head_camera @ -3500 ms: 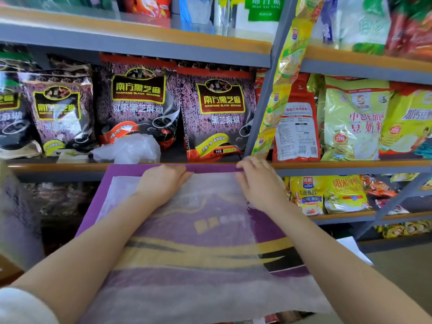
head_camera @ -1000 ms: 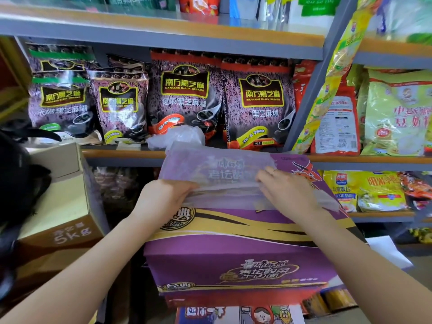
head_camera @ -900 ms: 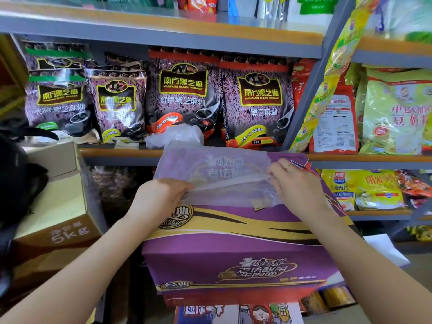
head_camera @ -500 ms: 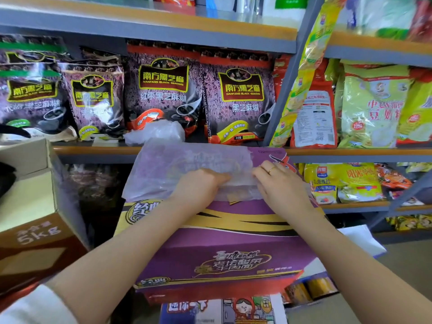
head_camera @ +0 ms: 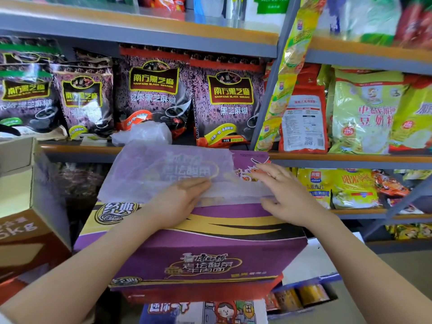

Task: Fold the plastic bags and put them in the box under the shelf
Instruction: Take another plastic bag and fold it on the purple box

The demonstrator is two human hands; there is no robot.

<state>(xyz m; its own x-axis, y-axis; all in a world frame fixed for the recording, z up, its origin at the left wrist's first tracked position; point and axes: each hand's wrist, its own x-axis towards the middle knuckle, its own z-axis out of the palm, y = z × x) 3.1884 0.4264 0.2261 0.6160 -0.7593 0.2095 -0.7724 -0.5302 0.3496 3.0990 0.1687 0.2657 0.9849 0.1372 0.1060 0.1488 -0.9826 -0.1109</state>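
Note:
A thin translucent plastic bag lies folded into a strip across the far part of a purple carton's top, just below the shelf edge. My left hand lies flat on the bag's near middle, palm down. My right hand rests with spread fingers on the bag's narrow right end. Neither hand grips the bag. A second, crumpled plastic bag sits on the shelf behind, in front of the sesame packets.
Metal shelves hold dark sesame-paste packets and yellow-green soy-milk packets. A brown cardboard box marked 5kg stands at the left. More cartons and a white sheet lie below the purple carton on the right.
The bag went from spread flat over the carton to a folded strip. Over the last second my left hand slid right toward the middle, and both hands now press flat on it.

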